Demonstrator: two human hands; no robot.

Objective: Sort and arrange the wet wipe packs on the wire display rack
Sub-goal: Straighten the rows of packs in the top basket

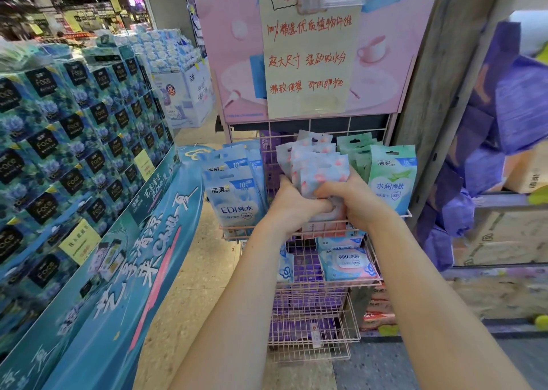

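Head view, frame centre: my left hand [292, 201] and right hand [354, 201] clamp the pink packs [318, 170] on the wire rack [314, 300]. Blue packs [234, 194] and green packs [391, 179] look sorted; pink unfinished.

One view only, from a camera worn on the head, wide-angle, looking forward and down along both forearms. It faces the wire rack [314, 232] straight on and close, the top basket near frame centre, the lower baskets under it. The poster [308, 57] rises above toward the top edge. Straight lines bow at the borders. A stacked display [74, 152] runs off to the left; purple bags [504, 123] crowd the right edge.
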